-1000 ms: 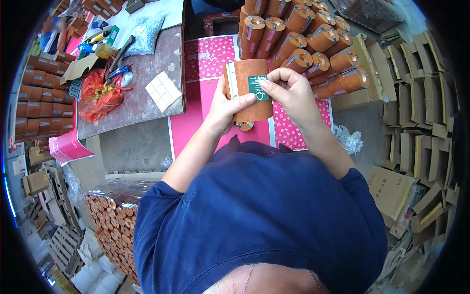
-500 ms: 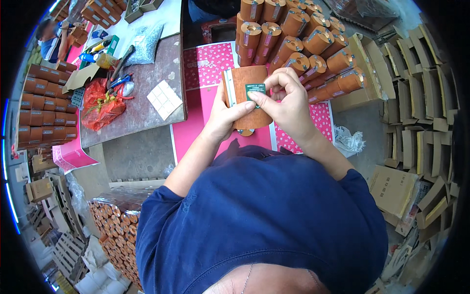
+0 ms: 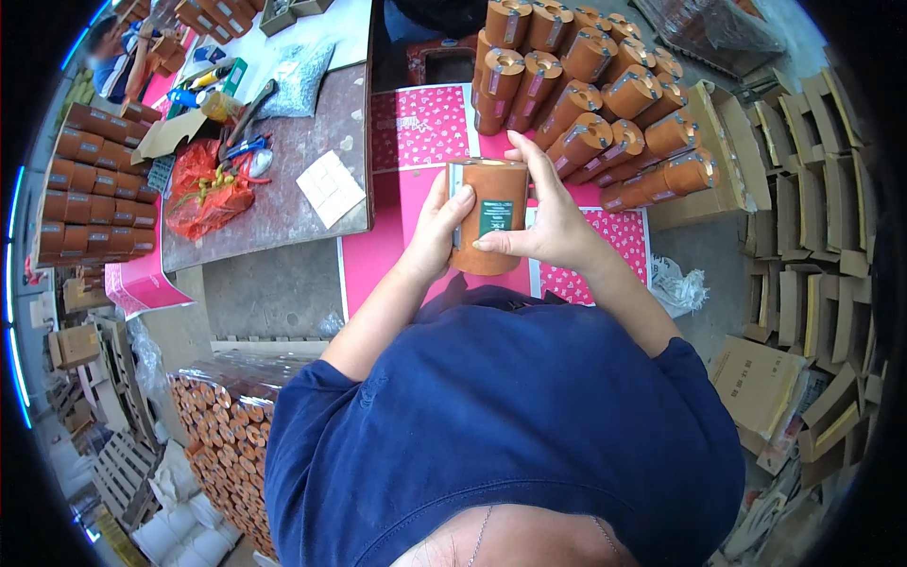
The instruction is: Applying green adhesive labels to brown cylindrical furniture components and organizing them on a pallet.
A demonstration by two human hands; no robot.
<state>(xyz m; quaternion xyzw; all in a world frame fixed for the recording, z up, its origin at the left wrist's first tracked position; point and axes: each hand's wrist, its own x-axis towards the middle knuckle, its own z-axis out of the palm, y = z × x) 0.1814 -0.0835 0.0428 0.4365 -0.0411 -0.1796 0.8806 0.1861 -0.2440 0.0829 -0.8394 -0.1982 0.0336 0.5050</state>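
An orange-brown wooden cylinder is held in front of me over the pink surface, one end facing away. A pale metal strip runs along its left side. Green label lies on its upper face. My left hand grips the left side, its thumb on top near the metal strip. At the right side, my right hand is round the cylinder, its thumb pressing at the label's lower edge and a finger reaching past the far end. The fingers beneath are hidden.
Many similar cylinders stand packed at the far right beside a cardboard box. On the table at left lie a white square sheet, a red plastic bag and tools. Stacked cardboard pieces line the right.
My right hand has gone from pinching at the green label to lying along the cylinder's right side, fingers extended. The label now lies flat, and the cylinder has moved slightly nearer and turned.
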